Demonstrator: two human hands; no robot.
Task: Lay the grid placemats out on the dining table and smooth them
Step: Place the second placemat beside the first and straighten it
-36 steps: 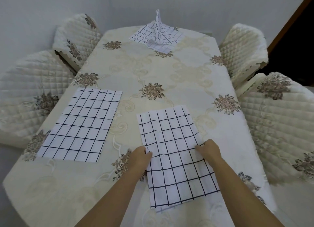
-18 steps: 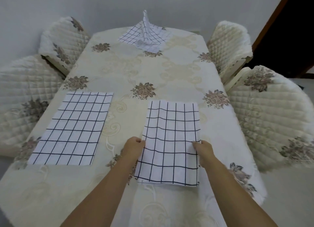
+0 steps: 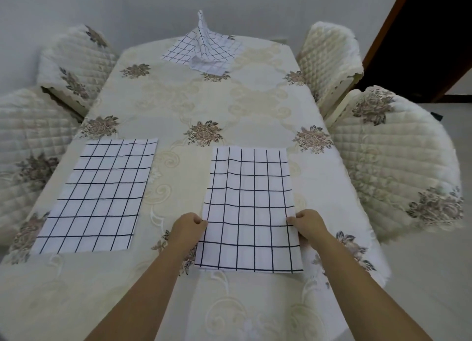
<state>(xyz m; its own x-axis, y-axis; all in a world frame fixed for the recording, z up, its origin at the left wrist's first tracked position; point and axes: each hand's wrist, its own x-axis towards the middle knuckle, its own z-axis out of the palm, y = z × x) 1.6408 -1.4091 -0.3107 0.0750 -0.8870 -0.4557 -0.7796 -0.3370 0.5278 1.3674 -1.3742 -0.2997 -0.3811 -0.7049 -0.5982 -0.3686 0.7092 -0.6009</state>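
Observation:
A white placemat with a black grid (image 3: 249, 208) lies flat on the right half of the dining table (image 3: 229, 105). My left hand (image 3: 187, 228) pinches its left edge and my right hand (image 3: 307, 225) pinches its right edge, both near the mat's front part. A second grid placemat (image 3: 98, 197) lies flat on the left half, apart from both hands. At the far end a third grid placemat (image 3: 204, 50) lies rumpled, with a peak sticking up in its middle.
The table wears a cream cloth with floral patches. Quilted cream chairs stand at the left (image 3: 23, 146), far left (image 3: 74, 62), far right (image 3: 329, 57) and right (image 3: 398, 162). A dark doorway (image 3: 434, 34) opens at the upper right.
The right placemat lay skewed a second ago; my two hands have turned it straight and pulled it flat, square with the table's sides. The other two mats have not moved.

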